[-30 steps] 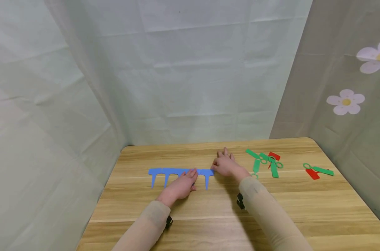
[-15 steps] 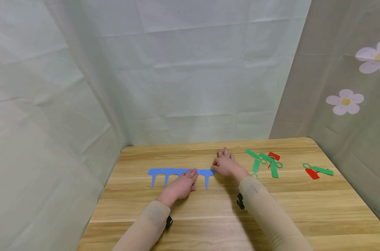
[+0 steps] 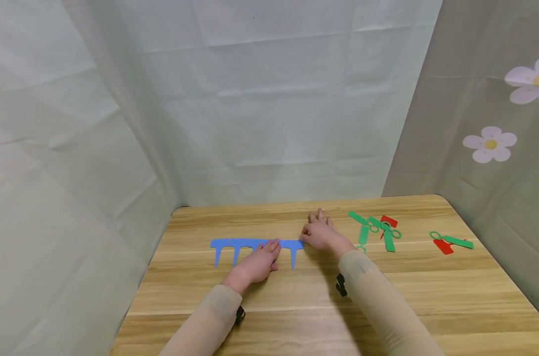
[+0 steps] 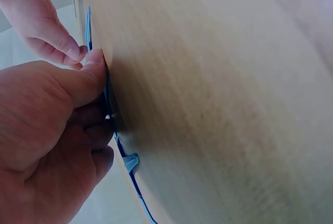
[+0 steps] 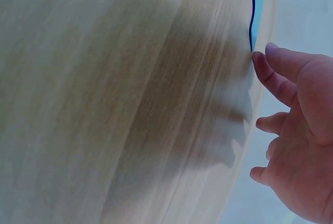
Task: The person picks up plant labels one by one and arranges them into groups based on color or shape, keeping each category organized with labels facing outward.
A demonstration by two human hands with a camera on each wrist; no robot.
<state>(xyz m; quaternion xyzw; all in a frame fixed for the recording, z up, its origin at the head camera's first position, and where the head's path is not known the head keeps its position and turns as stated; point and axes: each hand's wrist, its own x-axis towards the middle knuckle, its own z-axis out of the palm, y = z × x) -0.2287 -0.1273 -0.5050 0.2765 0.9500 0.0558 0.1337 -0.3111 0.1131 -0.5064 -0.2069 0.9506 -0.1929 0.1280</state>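
Blue T-shaped plant labels [image 3: 293, 244] lie side by side in a row on the wooden table, stems toward me. My left hand [image 3: 258, 262] rests over the row with its fingers extended, hiding part of it. In the left wrist view, the left thumb [image 4: 93, 65] is right at the edge of a blue label. At the row's right end is my right hand [image 3: 321, 233], thumb and index fingertip close to the last label's end, the other fingers spread. The right wrist view shows the index fingertip [image 5: 257, 57] at that label's [image 5: 256, 18] tip.
Several green tags with rings [image 3: 388, 241] lie right of my right hand, some overlapping a red tag [image 3: 389, 221]. Farther right, another green ringed tag [image 3: 458, 242] crosses a red tag [image 3: 443, 246]. Cloth walls [image 3: 269, 118] stand behind and beside the table [image 3: 296, 316].
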